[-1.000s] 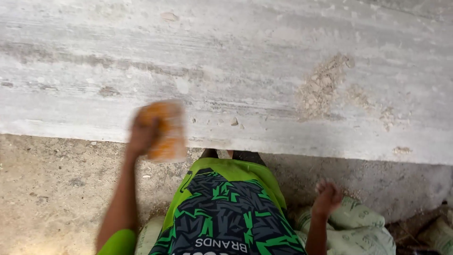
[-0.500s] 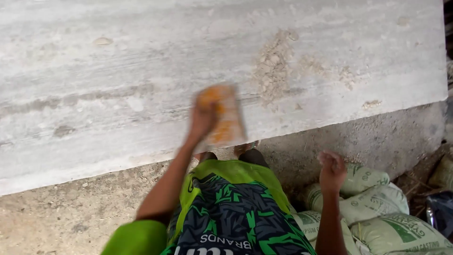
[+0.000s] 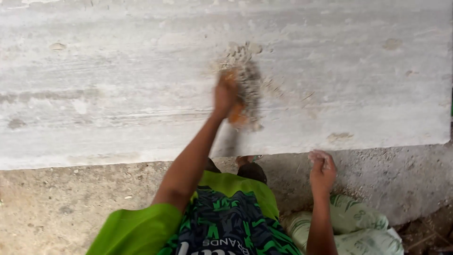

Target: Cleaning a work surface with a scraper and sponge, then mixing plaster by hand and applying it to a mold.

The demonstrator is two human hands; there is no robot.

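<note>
Overhead, left hand grips a blurred orange pad, maybe a sponge, against the wall; right hand loosely curled, empty.

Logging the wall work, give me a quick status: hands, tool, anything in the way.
Left hand presses blurred orange float flat against grey plastered wall. Right hand loosely curled, empty, off the wall. Pale green sacks lie below; nothing blocks the float.
</note>
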